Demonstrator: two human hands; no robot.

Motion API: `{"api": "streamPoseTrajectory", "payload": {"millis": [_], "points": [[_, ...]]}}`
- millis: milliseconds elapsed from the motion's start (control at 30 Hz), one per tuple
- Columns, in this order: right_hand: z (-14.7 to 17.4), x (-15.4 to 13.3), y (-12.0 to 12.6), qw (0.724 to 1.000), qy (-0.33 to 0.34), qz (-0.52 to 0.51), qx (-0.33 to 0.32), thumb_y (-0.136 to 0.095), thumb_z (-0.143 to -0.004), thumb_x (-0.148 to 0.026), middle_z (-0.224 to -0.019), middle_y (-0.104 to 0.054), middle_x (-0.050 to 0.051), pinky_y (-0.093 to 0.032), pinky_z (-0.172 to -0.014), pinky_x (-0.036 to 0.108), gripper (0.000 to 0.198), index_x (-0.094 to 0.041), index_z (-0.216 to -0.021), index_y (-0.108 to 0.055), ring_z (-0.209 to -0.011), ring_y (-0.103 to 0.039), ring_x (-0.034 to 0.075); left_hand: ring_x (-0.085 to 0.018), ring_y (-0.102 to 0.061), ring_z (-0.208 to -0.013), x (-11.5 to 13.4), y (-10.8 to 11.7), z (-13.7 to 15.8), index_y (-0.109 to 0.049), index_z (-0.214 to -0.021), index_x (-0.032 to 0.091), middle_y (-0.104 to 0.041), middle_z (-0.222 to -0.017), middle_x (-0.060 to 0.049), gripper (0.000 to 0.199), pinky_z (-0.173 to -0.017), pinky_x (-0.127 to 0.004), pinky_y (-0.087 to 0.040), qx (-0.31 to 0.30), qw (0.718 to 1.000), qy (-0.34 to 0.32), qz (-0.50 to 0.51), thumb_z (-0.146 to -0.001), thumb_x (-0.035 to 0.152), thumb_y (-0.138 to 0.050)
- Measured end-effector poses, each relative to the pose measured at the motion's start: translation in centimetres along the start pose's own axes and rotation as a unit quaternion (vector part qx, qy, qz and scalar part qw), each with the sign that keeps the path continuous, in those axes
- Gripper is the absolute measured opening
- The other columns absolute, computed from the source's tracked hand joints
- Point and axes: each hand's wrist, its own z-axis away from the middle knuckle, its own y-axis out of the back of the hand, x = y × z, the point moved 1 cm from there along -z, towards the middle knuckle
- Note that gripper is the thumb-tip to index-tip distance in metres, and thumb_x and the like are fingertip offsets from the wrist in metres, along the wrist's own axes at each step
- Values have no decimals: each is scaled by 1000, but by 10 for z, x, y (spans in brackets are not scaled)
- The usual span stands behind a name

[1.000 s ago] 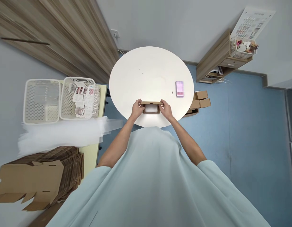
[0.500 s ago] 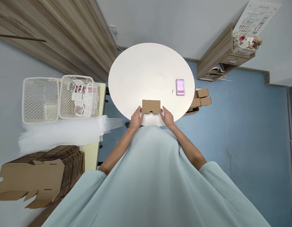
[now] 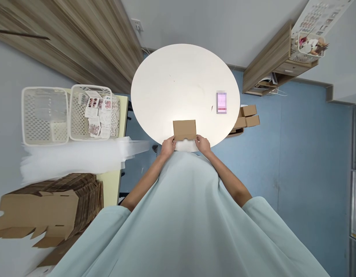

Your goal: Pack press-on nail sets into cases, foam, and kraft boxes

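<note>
In the head view, your small brown rectangular cardboard box (image 3: 184, 129) sits by the near edge of the white rounded tabletop (image 3: 178, 84), roughly midway along that edge. The bare left hand (image 3: 167, 147) is at the box's near left corner, the bare right hand (image 3: 203, 145) at its near right corner. Your fingers are bent in at both corners, but you cannot tell from here whether they pinch the cardboard or only rest against it.

The box's near side is hidden, so you cannot see how well the lid seats there. If a side tab catches, pushing harder could crease the cardboard; uneven pressure from your two hands could skew the lid. A sharp pull towards you could bring the box over the near edge, since little tabletop lies between.

Towards the right edge lies a flat pink rectangular object (image 3: 221, 102), its face blurred out; a wide sweep of your right hand could knock it off. On your left, loose ends of the translucent white sheets (image 3: 76, 158) stick out past the pale yellow tabletop's (image 3: 112, 188) right edge, where a swinging left elbow could drag them down.
</note>
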Motion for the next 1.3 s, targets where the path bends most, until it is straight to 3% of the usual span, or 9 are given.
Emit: {"api": "streamPoseTrajectory", "payload": {"millis": [167,433,700,967,1300], "points": [[-12,13,-17,998,-28,-58,9,-54,-110,-21,-138,-82,10,-59,-106,37,33,-24,-140,-68,-129,-77,26,-33,-79,-127,-8,-11,-5,-81,-134,22,-85,-127,-13,45,-116,-43,-57,9,996,40,79,-92,15,-70],[-31,31,-40,982,-31,-181,50,-58,-100,-16,-129,-82,9,-62,-104,42,22,-27,-118,-64,-116,-80,26,-23,-78,-133,-13,-25,-11,-73,-129,17,-84,-133,-14,40,-117,-35,-56,62,977,98,181,-94,2,-63],[-43,28,-44,973,-39,-221,59,-60,-100,-16,-138,-82,10,-62,-110,43,39,-24,-138,-64,-115,-82,24,-22,-79,-131,-17,-33,-23,-68,-131,19,-83,-135,-14,40,-115,-34,-57,88,974,89,191,-96,0,-59],[-47,13,-37,978,-89,-185,37,-65,-100,-18,-130,-84,12,-61,-113,44,35,-20,-134,-73,-124,-80,30,-30,-76,-135,-17,-31,-23,-67,-146,18,-81,-141,-15,50,-120,-42,-55,108,979,80,150,-97,6,-62],[-49,5,-31,982,-72,-172,36,-60,-105,-17,-136,-83,12,-60,-111,41,38,-20,-141,-69,-122,-79,27,-31,-71,-143,-23,-32,-35,-69,-153,14,-80,-143,-17,59,-126,-46,-53,88,983,73,146,-96,3,-58]]}}
